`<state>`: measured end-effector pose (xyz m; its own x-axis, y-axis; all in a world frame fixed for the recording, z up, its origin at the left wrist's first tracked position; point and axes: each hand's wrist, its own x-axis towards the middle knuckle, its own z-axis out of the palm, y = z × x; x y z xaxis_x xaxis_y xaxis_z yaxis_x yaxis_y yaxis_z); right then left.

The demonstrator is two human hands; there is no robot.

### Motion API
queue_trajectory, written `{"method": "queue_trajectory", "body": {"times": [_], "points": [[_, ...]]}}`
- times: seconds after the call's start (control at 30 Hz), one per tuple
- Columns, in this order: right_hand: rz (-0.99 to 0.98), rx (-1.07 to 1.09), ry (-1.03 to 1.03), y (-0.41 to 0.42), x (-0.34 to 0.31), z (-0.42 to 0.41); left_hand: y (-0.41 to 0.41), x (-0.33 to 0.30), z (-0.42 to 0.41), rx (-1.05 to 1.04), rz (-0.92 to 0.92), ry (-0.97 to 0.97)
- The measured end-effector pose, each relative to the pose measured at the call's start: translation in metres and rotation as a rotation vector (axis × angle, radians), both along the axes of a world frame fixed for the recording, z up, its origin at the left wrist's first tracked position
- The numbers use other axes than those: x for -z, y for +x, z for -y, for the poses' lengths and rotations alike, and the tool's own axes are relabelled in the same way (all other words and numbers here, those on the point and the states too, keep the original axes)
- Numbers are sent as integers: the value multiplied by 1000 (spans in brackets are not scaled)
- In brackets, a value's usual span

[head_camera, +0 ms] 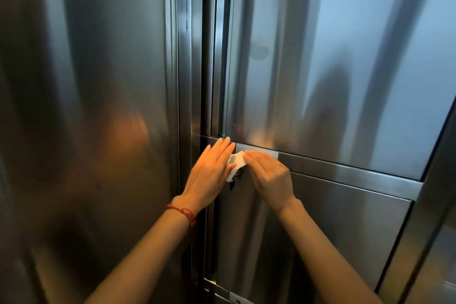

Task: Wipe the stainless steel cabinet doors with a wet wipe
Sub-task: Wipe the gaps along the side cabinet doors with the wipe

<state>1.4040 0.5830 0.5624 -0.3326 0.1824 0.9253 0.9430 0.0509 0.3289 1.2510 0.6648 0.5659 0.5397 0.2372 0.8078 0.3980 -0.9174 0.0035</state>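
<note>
A white wet wipe (236,163) is held between both hands, against the top left corner of the lower right cabinet door (320,224). My left hand (209,173) lies with fingers extended along the wipe's left side, a red string on its wrist. My right hand (270,176) pinches the wipe's right edge with fingers bent. Part of the wipe hangs down over a small lock (232,184) on that door. The upper right door (333,69) rises above a horizontal steel rail (345,170).
A tall steel door (86,106) fills the left, split from the right doors by a dark vertical gap (204,69). Another panel edge (439,180) slants at the far right. A small label (238,300) sits on a lower rail.
</note>
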Motion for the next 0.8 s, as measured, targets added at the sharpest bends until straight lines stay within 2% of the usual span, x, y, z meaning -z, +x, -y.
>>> {"method": "queue_trajectory", "body": {"times": [0.43, 0.8], "points": [[25, -29, 86, 8, -19, -12, 9, -21, -11, -44, -22, 183], [29, -72, 54, -1, -23, -21, 15, -19, -14, -11, 68, 116]]}}
